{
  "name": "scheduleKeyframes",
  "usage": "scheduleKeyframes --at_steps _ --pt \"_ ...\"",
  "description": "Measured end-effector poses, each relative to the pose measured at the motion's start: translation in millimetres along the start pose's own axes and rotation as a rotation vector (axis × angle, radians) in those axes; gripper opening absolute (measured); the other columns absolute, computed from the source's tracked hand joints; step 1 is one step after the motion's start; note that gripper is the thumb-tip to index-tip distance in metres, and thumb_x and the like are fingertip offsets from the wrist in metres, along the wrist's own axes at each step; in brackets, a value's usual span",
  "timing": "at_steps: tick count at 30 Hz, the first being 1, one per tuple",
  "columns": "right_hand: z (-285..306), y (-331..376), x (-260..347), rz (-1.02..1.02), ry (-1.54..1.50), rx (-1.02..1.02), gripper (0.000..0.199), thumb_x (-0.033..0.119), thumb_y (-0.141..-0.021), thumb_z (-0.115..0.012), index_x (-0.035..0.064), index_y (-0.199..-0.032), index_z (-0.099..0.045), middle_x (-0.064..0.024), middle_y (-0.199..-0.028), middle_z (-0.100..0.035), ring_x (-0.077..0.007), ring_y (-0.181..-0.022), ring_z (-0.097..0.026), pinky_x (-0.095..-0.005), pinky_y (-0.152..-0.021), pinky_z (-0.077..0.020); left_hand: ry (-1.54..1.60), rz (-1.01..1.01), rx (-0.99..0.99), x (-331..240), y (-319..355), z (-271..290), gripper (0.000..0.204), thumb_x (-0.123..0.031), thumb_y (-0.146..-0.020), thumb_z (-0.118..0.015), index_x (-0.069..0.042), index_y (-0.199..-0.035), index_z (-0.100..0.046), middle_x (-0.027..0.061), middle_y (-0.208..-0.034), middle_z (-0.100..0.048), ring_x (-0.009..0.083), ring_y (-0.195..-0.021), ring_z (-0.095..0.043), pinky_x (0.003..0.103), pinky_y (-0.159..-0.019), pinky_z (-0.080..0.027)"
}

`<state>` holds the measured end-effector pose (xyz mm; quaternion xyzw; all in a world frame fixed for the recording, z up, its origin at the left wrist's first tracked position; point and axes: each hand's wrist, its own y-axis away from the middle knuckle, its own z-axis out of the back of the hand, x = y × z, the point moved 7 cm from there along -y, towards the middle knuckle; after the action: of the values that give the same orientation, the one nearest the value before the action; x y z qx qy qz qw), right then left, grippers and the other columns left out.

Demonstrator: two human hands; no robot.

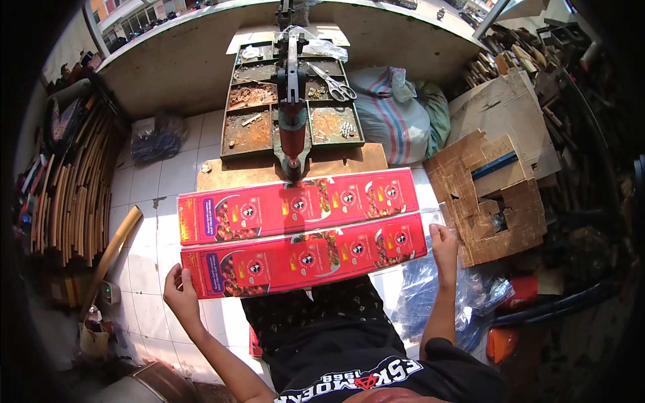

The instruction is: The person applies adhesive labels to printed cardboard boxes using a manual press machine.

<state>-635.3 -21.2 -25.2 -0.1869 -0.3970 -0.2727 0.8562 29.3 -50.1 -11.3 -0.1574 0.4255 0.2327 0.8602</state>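
A long red printed sheet (363,252) with food pictures lies across in front of me, a pale line dividing it lengthwise into two bands. My left hand (181,293) grips its near left corner, thumb on top and the other fingers partly hidden. At the right end, my right hand (443,247) pinches the sheet's edge beside a clear strip. The far edge of the sheet reaches the foot of an upright hand press (292,131) with a dark red body. Whether the press touches the sheet, I cannot tell.
Behind the press stands a compartment tray (248,131) with small metal parts and scissors (334,84). A striped sack (390,114) sits right of it. Cut wooden boards (517,232) lean at the right; wood strips (74,195) stack at the left. Clear plastic (420,295) lies by my right arm.
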Motion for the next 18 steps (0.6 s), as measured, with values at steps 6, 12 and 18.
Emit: scheduleKeyframes --at_steps 6,12,18 --pt "-15.3 19.4 33.4 -0.124 0.355 0.105 0.036 0.036 -0.086 -0.070 0.0053 -0.104 -0.075 -0.0122 -0.059 -0.062 -0.0218 -0.055 -0.059 -0.0375 -0.059 -0.0468 -0.020 0.021 -0.048 -0.4 1.2 10.2 0.029 -0.015 -0.094 -0.062 0.005 -0.115 -0.064 0.0141 -0.101 -0.070 0.0196 -0.090 -0.068 0.032 -0.073 -0.056" --pt "-15.1 27.3 64.2 -0.049 0.419 0.071 0.033 0.032 -0.090 -0.066 0.0047 -0.107 -0.073 -0.0159 -0.060 -0.061 -0.0229 -0.057 -0.061 -0.0385 -0.058 -0.0459 -0.008 -0.042 -0.083 -14.0 -0.2 15.3 0.025 -0.014 -0.095 -0.061 0.005 -0.111 -0.065 0.0130 -0.103 -0.069 0.0191 -0.092 -0.065 0.033 -0.085 -0.051" --pt "3.5 17.8 28.1 -0.019 0.178 0.050 0.036 0.022 -0.093 -0.065 -0.0052 -0.115 -0.067 -0.0098 -0.084 -0.071 -0.0082 -0.076 -0.062 -0.0277 -0.069 -0.0508 0.415 0.048 0.025 -23.0 11.3 21.5 0.023 -0.005 -0.096 -0.054 0.007 -0.115 -0.061 0.0118 -0.099 -0.068 0.0132 -0.091 -0.065 0.026 -0.082 -0.051"
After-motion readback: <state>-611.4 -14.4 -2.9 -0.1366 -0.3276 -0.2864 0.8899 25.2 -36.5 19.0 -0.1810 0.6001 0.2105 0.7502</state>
